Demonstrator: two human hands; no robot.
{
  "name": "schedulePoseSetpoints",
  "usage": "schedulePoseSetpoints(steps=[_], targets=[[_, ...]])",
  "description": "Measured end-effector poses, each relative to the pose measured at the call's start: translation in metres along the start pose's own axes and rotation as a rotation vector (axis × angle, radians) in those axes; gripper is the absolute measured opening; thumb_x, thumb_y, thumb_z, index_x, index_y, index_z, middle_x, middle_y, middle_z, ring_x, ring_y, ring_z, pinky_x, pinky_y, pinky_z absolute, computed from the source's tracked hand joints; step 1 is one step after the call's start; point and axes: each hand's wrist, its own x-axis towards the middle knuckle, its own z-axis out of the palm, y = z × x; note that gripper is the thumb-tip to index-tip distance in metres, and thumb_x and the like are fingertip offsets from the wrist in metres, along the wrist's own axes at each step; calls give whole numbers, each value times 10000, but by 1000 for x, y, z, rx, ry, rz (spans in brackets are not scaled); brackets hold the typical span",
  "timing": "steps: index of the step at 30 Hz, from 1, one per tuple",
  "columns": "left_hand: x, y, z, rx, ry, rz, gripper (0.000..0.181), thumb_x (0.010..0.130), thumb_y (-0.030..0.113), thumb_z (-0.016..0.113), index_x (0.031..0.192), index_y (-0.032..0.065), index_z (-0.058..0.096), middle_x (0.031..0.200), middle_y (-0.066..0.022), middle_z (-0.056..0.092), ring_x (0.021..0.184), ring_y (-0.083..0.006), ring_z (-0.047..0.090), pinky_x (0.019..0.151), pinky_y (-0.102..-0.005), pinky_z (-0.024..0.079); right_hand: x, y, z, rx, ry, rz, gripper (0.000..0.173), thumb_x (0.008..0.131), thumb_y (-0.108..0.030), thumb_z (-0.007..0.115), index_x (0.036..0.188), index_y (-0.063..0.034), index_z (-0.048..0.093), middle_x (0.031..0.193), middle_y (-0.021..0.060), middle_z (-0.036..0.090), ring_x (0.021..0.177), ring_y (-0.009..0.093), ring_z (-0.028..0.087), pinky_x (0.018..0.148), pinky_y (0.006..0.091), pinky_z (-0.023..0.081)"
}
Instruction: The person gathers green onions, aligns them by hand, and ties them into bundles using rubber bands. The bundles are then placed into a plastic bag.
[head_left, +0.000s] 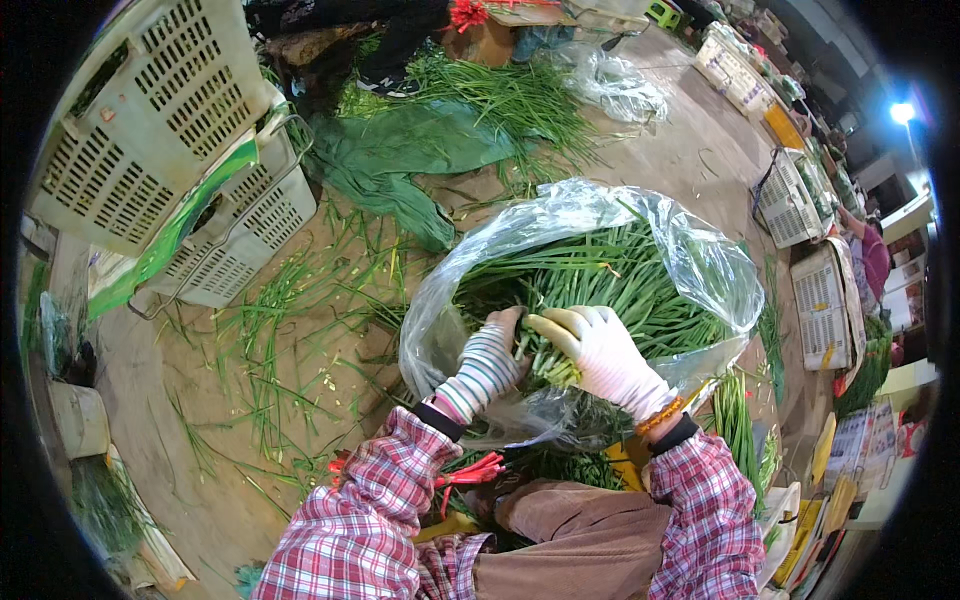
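Note:
A clear plastic bag (712, 281) lies wide-mouthed on the floor before me, full of long green stalks (637, 292) that look like Chinese chives. My left hand (487, 360), in a striped glove, reaches inside the bag beside the pale stem ends (555, 367); its palm side is hidden, so its grip is unclear. Curled over those stem ends from the right is my right hand (600, 356), in a white glove with yellowed fingertips. Its thumb is out of sight. The two hands' fingertips almost meet.
Pale plastic crates (255, 232) stand at the left. Loose leaves (277, 300) litter the floor beside the bag. Beyond lie a green sheet (405, 142) and a heap of stalks (517, 97), near another person's shoe (390, 86). Red ties (476, 469) lie by my legs; more crates (821, 304) stand right.

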Motion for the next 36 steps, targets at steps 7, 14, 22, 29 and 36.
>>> schedulePoseSetpoints(steps=[7,14,22,29,36], targets=[[-11,10,2,-619,275,158,528,676,-23,601,1200,3,547,1033,-92,640,1005,-174,592,897,-309,471,18,1,9,-150,55,-20,601,795,-177,584,1387,-150,487,1383,79,507,1303,266,459,1115,465,325],[-21,47,-43,-900,61,108,461,869,-4,540,1308,38,406,1158,-108,580,1059,-183,591,891,-332,499,25,18,-2,243,174,-47,653,698,-267,665,1300,-40,548,962,130,622,952,328,600,884,429,469],[-34,96,-55,-1068,170,83,650,856,121,535,1450,2,299,1169,-106,584,991,-166,573,907,-316,452,3,1,-27,166,359,-80,528,680,-263,684,1188,-146,595,1049,28,619,1065,247,578,921,409,430],[-12,91,-32,-1486,230,-148,565,987,469,484,1381,73,406,1017,-79,661,682,-102,559,609,-248,437,-18,10,-65,282,654,100,413,611,-155,761,1007,-158,644,923,42,626,907,285,618,796,406,491],[-18,-14,85,-482,215,189,386,946,316,587,1202,30,547,1099,-118,609,907,-215,584,800,-326,517,-71,0,-160,899,1338,437,371,821,-43,695,1162,-68,552,1021,53,649,895,121,603,790,280,519]])
